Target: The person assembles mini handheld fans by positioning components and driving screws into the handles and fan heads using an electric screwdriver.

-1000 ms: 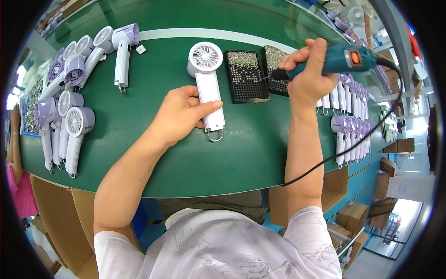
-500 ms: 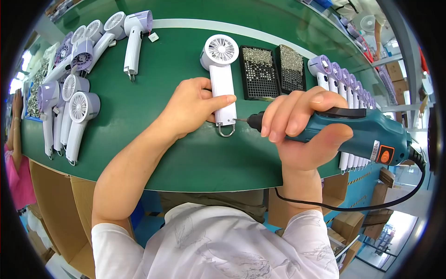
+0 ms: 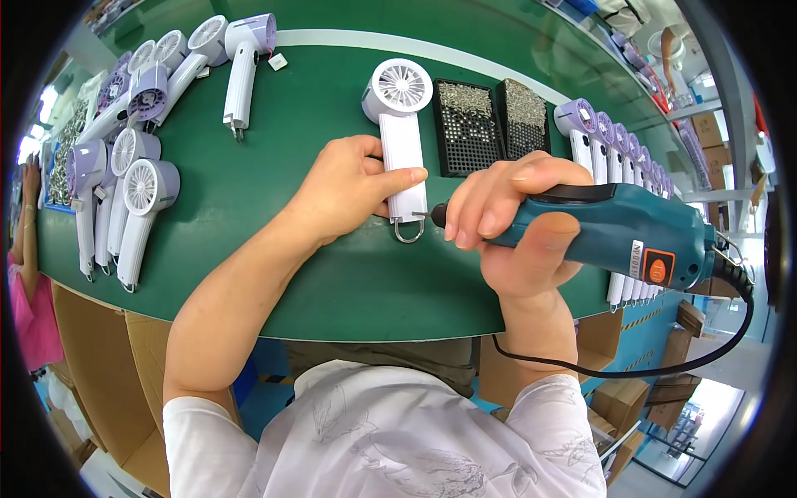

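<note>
A white handheld fan (image 3: 401, 137) lies on the green table with its round grille away from me and a metal loop at its near end. My left hand (image 3: 353, 184) is closed around its handle, thumb across the top. In my right hand (image 3: 519, 220) I grip a teal electric screwdriver (image 3: 614, 232) with a black lever and cord. The screwdriver is held nearly level, and its thin bit reaches the handle's near end, just above the loop. Whether the bit sits in a screw is too small to tell.
Two black screw trays (image 3: 467, 129) stand beyond my right hand. A row of white and purple fans (image 3: 581, 124) lines the right side. More fans (image 3: 149, 191) lie at the left, one (image 3: 241, 75) apart from them. Cardboard boxes (image 3: 100, 373) stand below the table edge.
The screwdriver and my right hand have moved left and its rear has swung, bringing the bit closer over the handle's end. My left hand keeps its hold on the fan.
</note>
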{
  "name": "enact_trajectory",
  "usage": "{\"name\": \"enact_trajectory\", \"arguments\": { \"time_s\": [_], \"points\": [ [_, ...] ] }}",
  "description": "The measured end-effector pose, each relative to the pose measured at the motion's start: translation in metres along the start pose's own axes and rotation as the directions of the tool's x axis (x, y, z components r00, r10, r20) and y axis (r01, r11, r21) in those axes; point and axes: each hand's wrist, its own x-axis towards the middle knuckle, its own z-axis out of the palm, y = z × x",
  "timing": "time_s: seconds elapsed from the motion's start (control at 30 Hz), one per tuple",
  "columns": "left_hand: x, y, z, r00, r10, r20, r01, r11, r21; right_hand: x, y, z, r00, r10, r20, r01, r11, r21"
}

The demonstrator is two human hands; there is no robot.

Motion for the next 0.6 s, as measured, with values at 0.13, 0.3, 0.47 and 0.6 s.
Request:
{"name": "enact_trajectory", "arguments": {
  "time_s": [0.13,0.3,0.47,0.6],
  "points": [
    [-0.002,0.003,0.002,1.000,-0.003,0.011,0.003,1.000,0.005,-0.003,0.005,0.002,1.000,-0.024,-0.003,0.024,0.999,0.040],
    [0.000,0.000,-0.001,1.000,0.009,0.006,-0.009,0.999,0.034,-0.001,0.007,0.000,0.993,-0.026,0.119,0.044,0.988,-0.149],
    [0.000,0.002,0.002,0.999,0.033,-0.004,-0.033,0.999,0.035,-0.002,0.010,0.003,0.993,-0.029,0.118,0.052,0.978,-0.203],
    [0.001,-0.005,0.004,0.996,0.064,-0.054,-0.065,0.998,-0.009,0.001,0.011,0.000,0.986,-0.043,0.162,0.069,0.985,-0.160]
  ]
}}
